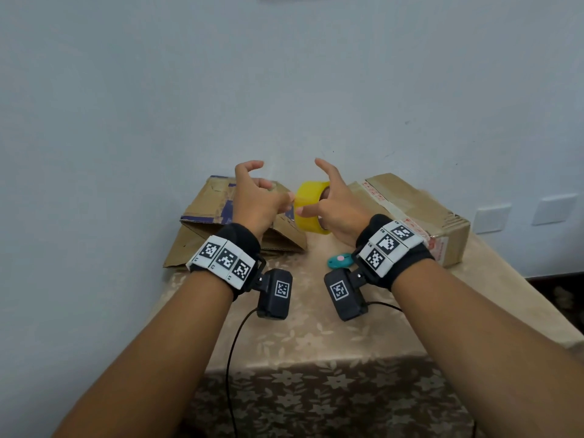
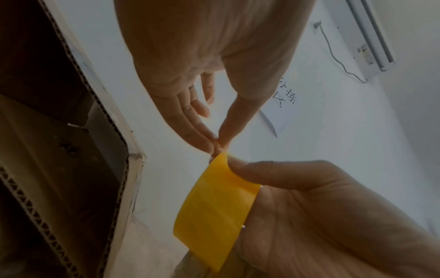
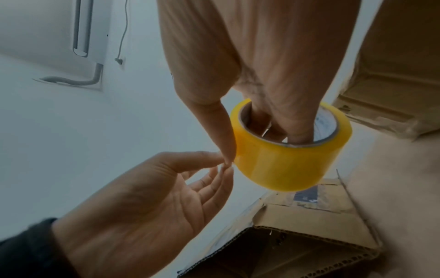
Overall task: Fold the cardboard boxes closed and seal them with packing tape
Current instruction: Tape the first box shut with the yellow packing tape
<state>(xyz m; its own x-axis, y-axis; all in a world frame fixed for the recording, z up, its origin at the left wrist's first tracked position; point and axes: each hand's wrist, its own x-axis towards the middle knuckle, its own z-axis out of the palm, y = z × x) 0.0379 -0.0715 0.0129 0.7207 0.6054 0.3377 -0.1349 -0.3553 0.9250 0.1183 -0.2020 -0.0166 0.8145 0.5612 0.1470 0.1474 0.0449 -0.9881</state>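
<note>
A yellow packing tape roll (image 1: 311, 224) is held up over the table between both hands. My right hand (image 1: 313, 205) grips it, with fingers pushed through the core (image 3: 297, 131) and the thumb lying on the outer face. My left hand (image 1: 286, 200) pinches with thumb and fingertips (image 3: 226, 163) at the roll's near edge, where the tape end sits. A collapsed cardboard box (image 1: 221, 229) with an open end lies behind my left hand. A second cardboard box (image 1: 420, 213), closed and carrying old white-and-red tape, stands at the right.
A small teal cutter (image 1: 339, 261) lies on the beige floral tablecloth (image 1: 316, 330) under my right wrist. A pale wall stands right behind the boxes. The table's front edge falls away near my forearms, and its right edge is just past the right box.
</note>
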